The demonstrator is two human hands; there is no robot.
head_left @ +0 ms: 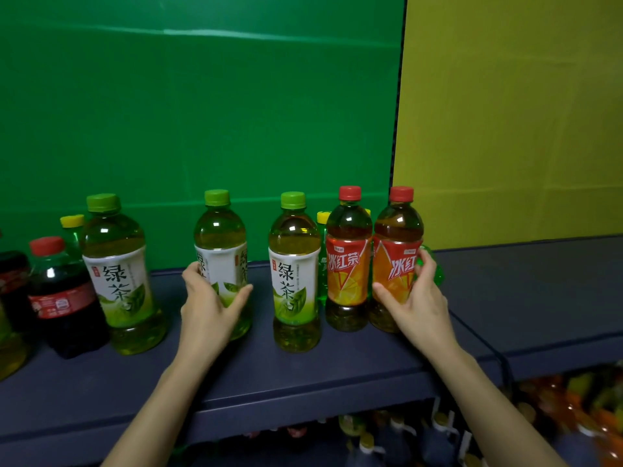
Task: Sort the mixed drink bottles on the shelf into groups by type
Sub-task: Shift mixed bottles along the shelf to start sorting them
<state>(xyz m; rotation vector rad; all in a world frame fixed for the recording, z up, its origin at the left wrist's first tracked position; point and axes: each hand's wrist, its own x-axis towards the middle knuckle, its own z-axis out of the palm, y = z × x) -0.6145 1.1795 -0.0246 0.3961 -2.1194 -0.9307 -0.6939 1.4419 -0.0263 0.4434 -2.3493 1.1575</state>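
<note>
On the dark blue shelf (337, 369) stand three green tea bottles with green caps: one at the left (118, 264), one in the middle (220, 237) and one right of it (295, 274). My left hand (209, 305) grips the middle green tea bottle low on its label. Two iced red tea bottles with red caps stand side by side, the left one (347, 261) free. My right hand (416, 305) wraps around the right one (394, 251). A cola bottle (60, 298) with a red cap stands at the far left.
Green soda bottles with yellow caps stand behind the front row (72, 227) (323, 237), and another peeks out behind my right hand (436, 267). More dark bottles crowd the left edge (11, 284). The shelf's right part (539, 291) carries nothing. A lower shelf (404, 433) holds several bottles.
</note>
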